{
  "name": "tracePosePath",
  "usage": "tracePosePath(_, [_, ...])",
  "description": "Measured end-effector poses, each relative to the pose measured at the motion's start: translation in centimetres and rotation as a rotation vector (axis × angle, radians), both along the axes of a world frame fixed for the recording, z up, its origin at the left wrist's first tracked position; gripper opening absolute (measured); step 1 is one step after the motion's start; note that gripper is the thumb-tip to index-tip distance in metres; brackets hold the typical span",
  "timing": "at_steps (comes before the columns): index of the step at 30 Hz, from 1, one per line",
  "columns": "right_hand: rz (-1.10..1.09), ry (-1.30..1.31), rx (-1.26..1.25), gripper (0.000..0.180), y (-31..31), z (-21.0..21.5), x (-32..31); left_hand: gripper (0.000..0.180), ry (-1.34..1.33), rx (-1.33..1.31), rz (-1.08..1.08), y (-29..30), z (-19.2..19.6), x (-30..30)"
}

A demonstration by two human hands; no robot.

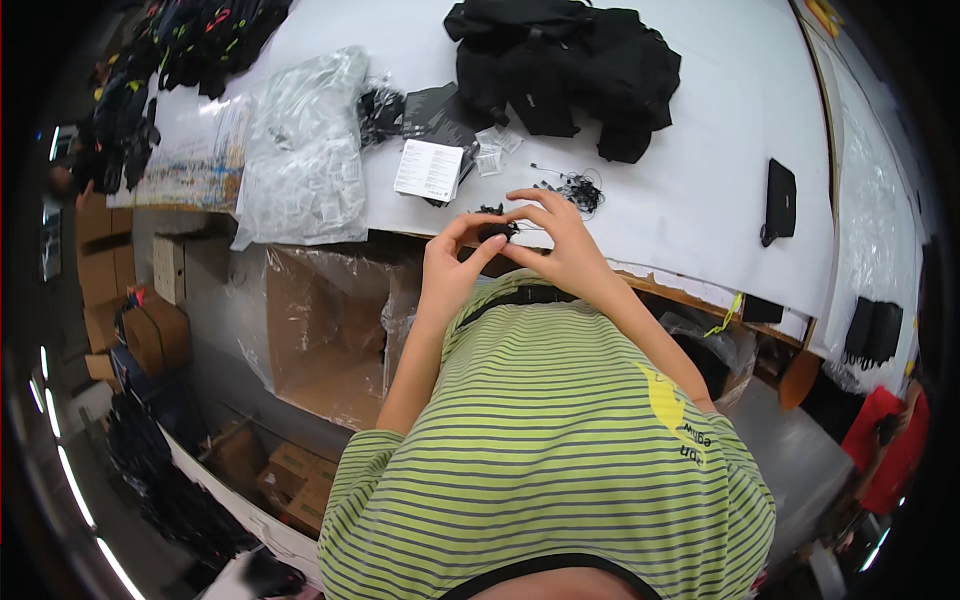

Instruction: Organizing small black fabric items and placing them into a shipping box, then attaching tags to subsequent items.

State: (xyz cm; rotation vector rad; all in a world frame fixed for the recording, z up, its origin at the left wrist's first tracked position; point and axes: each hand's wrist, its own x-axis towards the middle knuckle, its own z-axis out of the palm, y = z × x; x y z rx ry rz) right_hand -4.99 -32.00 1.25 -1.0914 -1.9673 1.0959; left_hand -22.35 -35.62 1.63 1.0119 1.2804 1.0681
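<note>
At the table's near edge, my left hand (457, 262) pinches a small black bundle (496, 231), thumb against fingers. It looks like a tangle of thin cords, though its exact kind is too small to tell. My right hand (563, 245) curves in from the other side, its fingertips closed on the same bundle. Just beyond my hands lies a loose pile of thin black strings (582, 194). A stack of white printed cards (428, 170) sits beyond my left hand, with small clear packets (490, 150) beside it.
Black fabric items (570, 75) are heaped at the far middle, near black sheets (437, 113). A large clear plastic bag (310, 150) of packets lies left on the white table (710, 110). A black pouch (780, 200) lies right. Below the edge stands a plastic-lined carton (330, 335).
</note>
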Motion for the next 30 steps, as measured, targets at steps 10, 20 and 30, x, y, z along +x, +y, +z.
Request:
tracePosePath(10, [-0.080,0.429,-0.550,0.010,0.2,-1.2,3.5,0.029,-0.255,-0.256,-0.436,5.3,2.0,2.2])
tracePosePath(20, [-0.173,0.341,-0.742,0.017,1.5,-2.6,6.0,0.028,-0.075,-0.191,-0.710,9.7,-0.5,3.8])
tracePosePath(30, [-0.452,-0.814,0.206,0.032,2.3,-11.3,8.6,0.035,0.656,0.387,-0.608,10.9,-7.0,1.4])
